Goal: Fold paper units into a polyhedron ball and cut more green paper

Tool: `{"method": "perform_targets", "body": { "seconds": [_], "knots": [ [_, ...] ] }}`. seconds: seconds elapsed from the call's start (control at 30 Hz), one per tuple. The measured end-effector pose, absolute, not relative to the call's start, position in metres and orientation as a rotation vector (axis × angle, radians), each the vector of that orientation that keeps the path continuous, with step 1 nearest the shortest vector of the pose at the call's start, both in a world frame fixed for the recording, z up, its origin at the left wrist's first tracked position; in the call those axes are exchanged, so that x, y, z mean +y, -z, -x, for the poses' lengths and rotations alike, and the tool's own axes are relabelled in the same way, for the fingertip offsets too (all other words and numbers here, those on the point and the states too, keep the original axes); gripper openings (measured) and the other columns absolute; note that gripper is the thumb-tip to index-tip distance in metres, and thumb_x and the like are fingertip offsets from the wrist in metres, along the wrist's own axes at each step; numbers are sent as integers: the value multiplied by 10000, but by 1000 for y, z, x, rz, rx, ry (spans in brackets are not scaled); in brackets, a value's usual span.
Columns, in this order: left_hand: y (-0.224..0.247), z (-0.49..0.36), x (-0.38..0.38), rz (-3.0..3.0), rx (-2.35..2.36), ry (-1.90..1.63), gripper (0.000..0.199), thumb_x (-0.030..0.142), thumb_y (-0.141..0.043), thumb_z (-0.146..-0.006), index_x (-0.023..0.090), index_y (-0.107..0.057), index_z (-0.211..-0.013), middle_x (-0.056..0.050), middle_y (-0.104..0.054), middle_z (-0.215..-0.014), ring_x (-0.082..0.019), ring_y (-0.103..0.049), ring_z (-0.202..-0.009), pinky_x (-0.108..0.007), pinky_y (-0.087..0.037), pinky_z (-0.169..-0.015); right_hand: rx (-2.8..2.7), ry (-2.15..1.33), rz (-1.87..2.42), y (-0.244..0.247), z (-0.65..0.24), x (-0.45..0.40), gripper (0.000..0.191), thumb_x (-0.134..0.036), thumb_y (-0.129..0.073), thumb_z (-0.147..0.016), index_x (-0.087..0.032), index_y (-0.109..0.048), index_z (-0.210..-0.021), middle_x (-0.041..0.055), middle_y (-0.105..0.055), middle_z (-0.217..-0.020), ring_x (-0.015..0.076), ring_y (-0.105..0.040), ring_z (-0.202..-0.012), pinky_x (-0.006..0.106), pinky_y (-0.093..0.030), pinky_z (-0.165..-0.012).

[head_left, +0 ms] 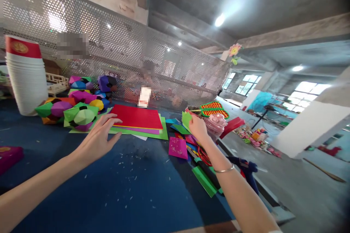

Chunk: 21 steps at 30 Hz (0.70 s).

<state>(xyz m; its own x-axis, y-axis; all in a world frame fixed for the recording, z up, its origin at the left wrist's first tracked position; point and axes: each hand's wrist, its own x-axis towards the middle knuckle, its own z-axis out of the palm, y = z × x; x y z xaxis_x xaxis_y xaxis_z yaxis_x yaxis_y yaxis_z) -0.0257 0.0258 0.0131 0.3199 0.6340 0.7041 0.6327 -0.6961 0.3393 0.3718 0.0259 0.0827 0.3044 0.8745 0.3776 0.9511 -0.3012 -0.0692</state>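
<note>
My left hand [102, 134] is spread at the left edge of a stack of coloured sheets, with a red sheet [138, 117] on top and green ones beneath. Its fingers are apart with nothing in them. At the right, my right hand [197, 126] has its fingers closed round a piece of green paper [187, 121], beside a pink ornament [216, 125]. Below it lie a magenta square [178, 147], a red-handled tool [203, 155] and green strips [204, 181]. Folded paper balls [84, 116] in several colours sit left of the stack.
A tall stack of paper cups [26, 80] stands at the far left, and a purple box [10, 158] lies nearer. A perforated screen [123, 43] runs behind the blue table [115, 189]. A glue gun [244, 165] rests near the right edge.
</note>
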Motion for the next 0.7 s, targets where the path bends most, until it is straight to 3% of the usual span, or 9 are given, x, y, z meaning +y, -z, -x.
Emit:
{"method": "perform_targets", "body": {
  "seconds": [0.1,0.27,0.3,0.4,0.5,0.6,0.7],
  "knots": [
    [-15,24,23,-2509,1214,-1365,308,419,-507,-977,205,-585,-1184,-185,-521,-1384,-383,-508,-1348,-544,-482,-1048,-1722,394,2106,-93,-348,15,413,-158,-336,-1030,-125,-615,-1332,164,-759,-1055,292,-717,-1028,332,-490,-860],
    [-23,21,17,-2393,1166,-1379,292,432,-519,-961,205,-608,-1123,-166,-603,-1303,-368,-543,-1316,-517,-476,-1052,-1977,233,1731,-78,-281,-23,401,-275,-395,-1042,-188,-644,-1344,54,-789,-947,192,-731,-783,270,-529,-759],
    [-25,21,16,-2355,1159,-1373,295,445,-520,-963,211,-611,-1118,-154,-621,-1287,-357,-557,-1297,-496,-489,-1036,-2055,152,1518,-71,-266,-35,401,-257,-404,-1035,-182,-651,-1342,68,-791,-1017,197,-738,-830,291,-543,-795],
    [-29,20,11,-2239,1142,-1338,304,478,-505,-977,231,-620,-1111,-116,-652,-1261,-316,-606,-1217,-398,-543,-921,-2290,-36,1048,-51,-227,-70,442,-144,-379,-1008,-167,-631,-1371,97,-701,-1338,213,-652,-1235,357,-483,-1067],
    [-30,20,9,-2212,1103,-1323,307,480,-512,-972,226,-630,-1101,-102,-674,-1218,-292,-641,-1138,-326,-546,-810,-2540,-267,819,-41,-209,-88,386,-254,-474,-1036,-217,-622,-1390,67,-707,-1335,203,-637,-1266,338,-481,-1087],
    [-26,21,10,-2253,1098,-1257,318,477,-520,-956,219,-653,-1087,-96,-705,-1162,-272,-674,-993,-310,-517,-720,-2568,-329,943,-43,-220,-76,398,-423,-538,-1034,-260,-630,-1385,49,-732,-1293,213,-661,-1224,336,-500,-1054],
    [-21,21,13,-2290,1131,-1104,338,491,-540,-924,226,-692,-1068,-91,-736,-1127,-247,-670,-803,-316,-485,-639,-2427,-34,1543,-51,-254,-41,343,-402,-512,-1052,-256,-661,-1324,43,-724,-1296,192,-655,-1210,307,-486,-1029]
  ]
}}
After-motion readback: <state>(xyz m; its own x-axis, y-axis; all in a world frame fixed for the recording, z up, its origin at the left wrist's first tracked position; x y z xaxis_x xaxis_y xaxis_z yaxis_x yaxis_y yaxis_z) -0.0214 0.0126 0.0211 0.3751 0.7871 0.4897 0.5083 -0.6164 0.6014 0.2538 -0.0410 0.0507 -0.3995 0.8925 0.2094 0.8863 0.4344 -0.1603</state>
